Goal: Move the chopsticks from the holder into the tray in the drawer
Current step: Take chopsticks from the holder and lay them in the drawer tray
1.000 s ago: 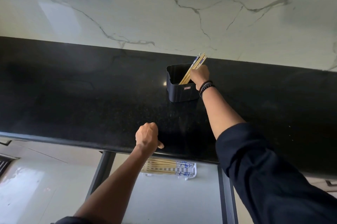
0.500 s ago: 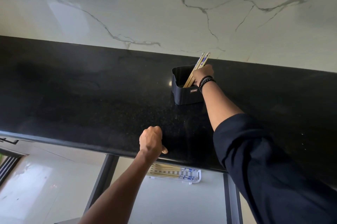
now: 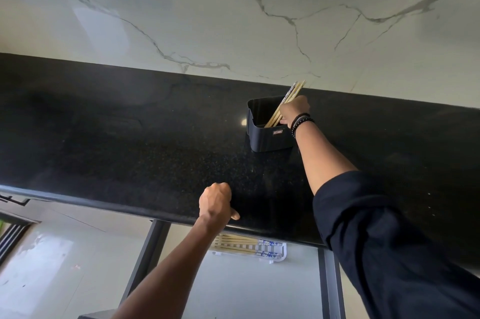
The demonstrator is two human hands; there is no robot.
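Head view: the right hand (image 3: 294, 111) reaches far across the black table (image 3: 130, 137), fingers clamped round the chopsticks (image 3: 275, 116) leaning in the holder (image 3: 267, 139). They look like light, stiff, smooth sticks, so grip the bundle mid-length or one slips. The left hand (image 3: 217, 204), curled empty, rests on the near edge above the tray (image 3: 281, 253).

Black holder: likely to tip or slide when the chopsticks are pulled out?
Probably light: the holder looks thin-walled plastic. It may slide on the polished black countertop. Tipping seems unlikely, since it is squat and the right hand grips chopsticks leaning loosely inside.
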